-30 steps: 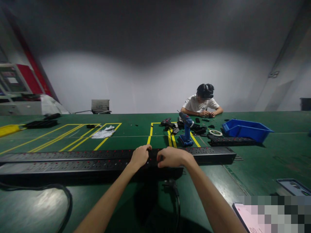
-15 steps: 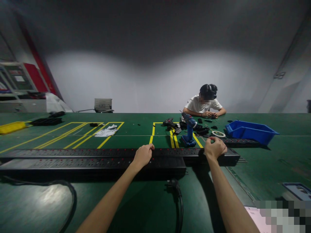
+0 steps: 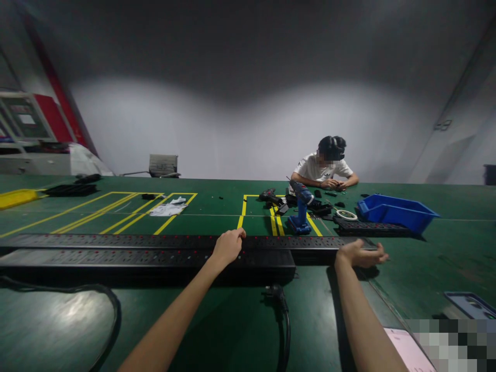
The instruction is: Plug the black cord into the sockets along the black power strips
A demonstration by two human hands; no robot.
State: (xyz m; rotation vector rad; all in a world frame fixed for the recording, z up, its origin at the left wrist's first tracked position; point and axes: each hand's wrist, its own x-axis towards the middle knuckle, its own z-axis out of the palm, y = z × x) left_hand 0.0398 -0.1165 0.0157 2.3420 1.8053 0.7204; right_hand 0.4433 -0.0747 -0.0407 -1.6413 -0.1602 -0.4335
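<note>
Two bare hands at two long black power strips, the left over the near one, the right by the end of the far one.
The left hand [image 3: 228, 247] lies over the long black red-dotted near strip [image 3: 155, 258], fingers curled at its far edge; whether they clamp it cannot be told; most of the near strip runs leftward from those fingers, its blunt end just to their right; the long black red-dotted far strip [image 3: 294, 243] lies just beyond them; the right hand [image 3: 358, 254] is at this strip's right end, thumb and fingers apart; whether they grip it cannot be told; a blue-and-black cordless drill [image 3: 299, 211] stands beyond, between the two hands' fingers; a black plug [image 3: 277, 293] on a cable lies nearer than either hand's fingers.
</note>
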